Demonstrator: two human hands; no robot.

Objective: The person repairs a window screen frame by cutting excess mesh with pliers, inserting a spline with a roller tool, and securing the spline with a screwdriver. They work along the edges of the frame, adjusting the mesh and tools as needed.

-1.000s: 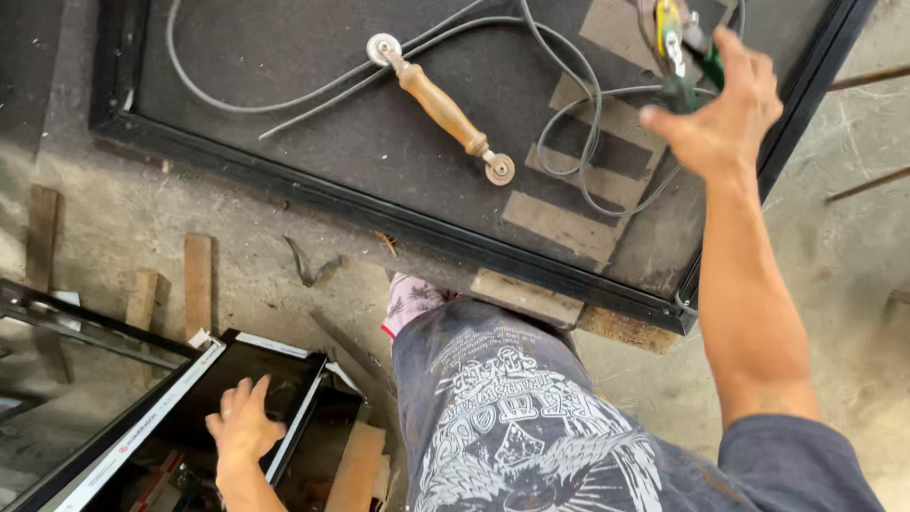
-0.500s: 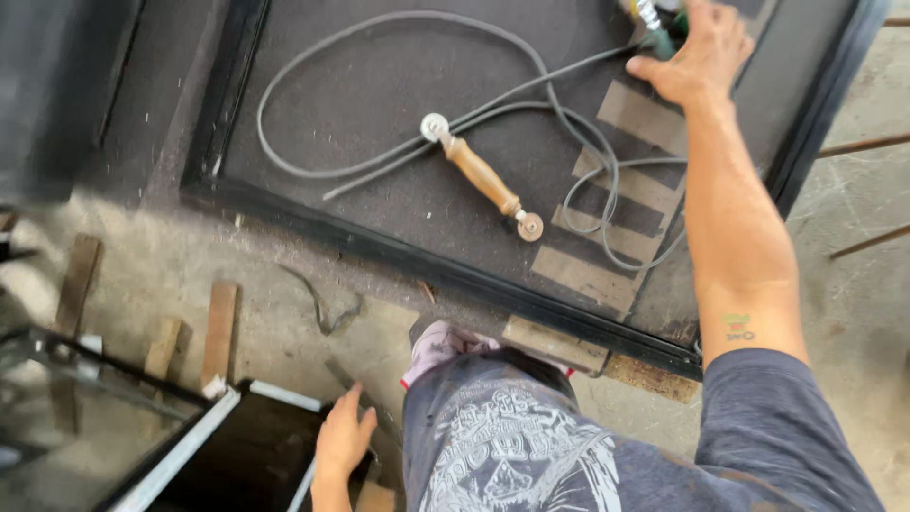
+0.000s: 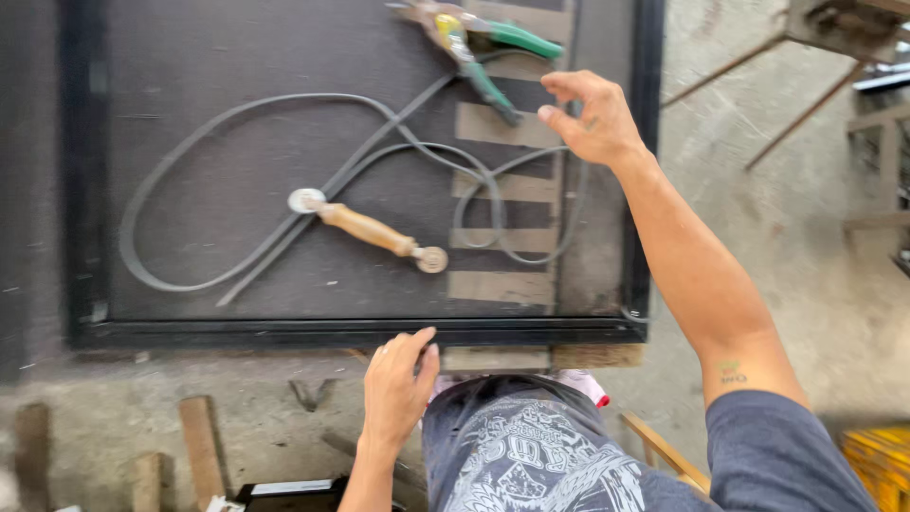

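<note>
Lying at the top edge of the black screen frame (image 3: 645, 190), on the dark mesh: green-handled snips (image 3: 483, 47), probably light but stiff, best gripped round both handles, away from the blades. Hovering just beside those handles, right hand (image 3: 592, 118), fingers (image 3: 569, 85) curled and apart, clamped on nothing. Resting on the near frame rail, left hand (image 3: 398, 389), fingers loosely together, holding nothing. Sprawling across the mesh, a limp grey spline cord (image 3: 190, 284), looping past a wooden-handled roller tool (image 3: 368, 228). Beneath everything, concrete floor (image 3: 777, 237).
</note>
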